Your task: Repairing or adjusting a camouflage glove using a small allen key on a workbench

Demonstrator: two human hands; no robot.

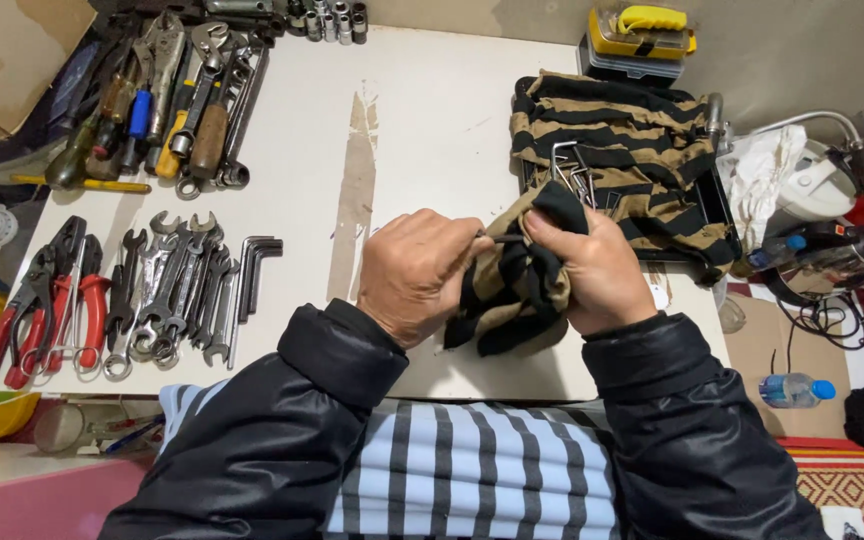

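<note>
left hand (417,275): fisted, pinching | right hand (592,270): fingers curled closed | hands near, level

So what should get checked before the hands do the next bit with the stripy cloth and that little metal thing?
1. Left hand grips the thin dark metal tool: ok.
2. Right hand has the black-and-tan striped cloth wrapped around the tool's end: ok.
3. Which tool it is: cannot tell, mostly covered.
4. More bent metal keys lie within reach on the cloth over the black tray: ok.
5. Bare patch of white tabletop for putting things down: ok.
6. Row of silver spanners lies away from the sleeves: ok.
</note>
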